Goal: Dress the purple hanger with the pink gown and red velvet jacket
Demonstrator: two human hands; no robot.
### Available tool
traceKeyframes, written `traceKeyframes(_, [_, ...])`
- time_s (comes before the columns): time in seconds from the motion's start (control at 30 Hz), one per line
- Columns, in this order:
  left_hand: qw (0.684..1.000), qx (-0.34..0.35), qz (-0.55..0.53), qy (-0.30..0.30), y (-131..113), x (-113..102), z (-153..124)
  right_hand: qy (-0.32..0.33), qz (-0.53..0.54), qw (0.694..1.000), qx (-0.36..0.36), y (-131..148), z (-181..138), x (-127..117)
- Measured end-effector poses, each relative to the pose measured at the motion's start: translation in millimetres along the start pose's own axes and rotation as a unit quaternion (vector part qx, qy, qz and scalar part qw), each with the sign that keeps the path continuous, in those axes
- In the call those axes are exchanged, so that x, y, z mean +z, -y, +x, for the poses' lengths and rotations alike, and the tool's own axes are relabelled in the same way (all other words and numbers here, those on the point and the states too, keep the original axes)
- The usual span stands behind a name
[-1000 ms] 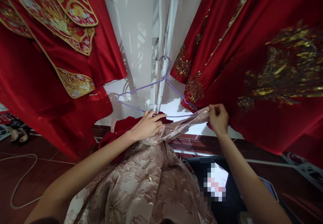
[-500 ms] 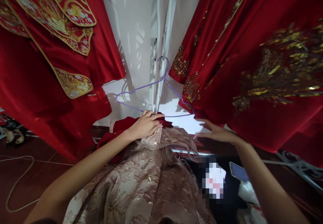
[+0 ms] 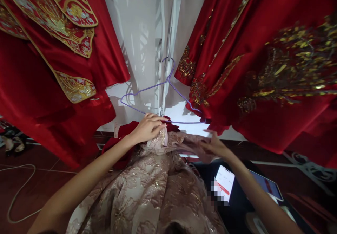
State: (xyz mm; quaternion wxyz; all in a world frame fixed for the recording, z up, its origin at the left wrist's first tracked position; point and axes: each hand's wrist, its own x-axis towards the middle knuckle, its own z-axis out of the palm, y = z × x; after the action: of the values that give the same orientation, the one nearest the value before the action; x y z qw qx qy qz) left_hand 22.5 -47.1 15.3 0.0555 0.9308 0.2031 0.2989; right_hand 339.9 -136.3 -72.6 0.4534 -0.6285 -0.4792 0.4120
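Note:
A pink-and-gold brocade skirt (image 3: 147, 192) hangs down in front of me. My left hand (image 3: 146, 128) is closed on its bunched waistband, right under the bottom bar of a purple wire hanger (image 3: 158, 88). The hanger hooks on a white vertical rail (image 3: 168, 33). A dark red cloth (image 3: 126, 132) lies behind the waistband. My right hand (image 3: 214, 144) reaches toward the skirt's right-hand waist edge with fingers stretched, slightly blurred, touching the fabric there.
Red embroidered robes hang on the left (image 3: 52, 69) and right (image 3: 263, 69). A phone (image 3: 225, 183) and a tablet (image 3: 268, 186) lie on a dark surface at lower right. A cable (image 3: 18, 192) and shoes (image 3: 13, 144) are on the dark red floor.
My right hand let go of the skirt's stretched waist edge, opened, and moved down-left to the fabric. The waist edge dropped and slackened. My left hand kept its hold.

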Motion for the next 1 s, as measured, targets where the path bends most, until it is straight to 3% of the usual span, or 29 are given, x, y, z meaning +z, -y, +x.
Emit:
traceKeyframes(0.03, [1.000, -0.008, -0.003, -0.010, -0.2, 1.1, -1.1, -0.028, 0.038, 0.999, 0.021, 10.6, -1.1, -5.2])
traceKeyframes(0.07, [1.000, -0.015, -0.005, -0.020, -0.5, 2.6, -2.3, -0.017, 0.100, 0.994, 0.027, 20.9, -2.2, -10.7])
traceKeyframes(0.2, [0.996, -0.037, -0.033, -0.070, -0.9, 9.5, -5.2, -0.019, 0.318, 0.948, 0.005, 47.2, -4.8, -26.5])
traceKeyframes(0.3, [0.991, -0.061, -0.054, -0.102, 2.3, 10.5, -5.7, -0.026, 0.374, 0.927, -0.007, 52.8, -6.5, -27.2])
traceKeyframes(0.4, [0.991, -0.069, -0.052, -0.107, 6.3, 7.7, -6.6, -0.001, 0.370, 0.929, -0.014, 62.0, -10.5, -19.4])
traceKeyframes(0.73, [0.994, -0.050, -0.067, -0.071, -2.6, 9.6, -2.2, 0.096, 0.257, 0.940, -0.203, 160.9, -15.8, 16.2])
traceKeyframes(0.87, [0.993, -0.051, -0.085, -0.067, -10.5, 19.6, 6.0, 0.049, 0.067, 0.967, -0.242, 178.4, 11.7, 29.0])
traceKeyframes(1.0, [0.993, -0.047, -0.083, -0.076, -13.5, 29.0, 8.8, -0.049, -0.163, 0.956, -0.238, 162.9, 36.3, 17.9])
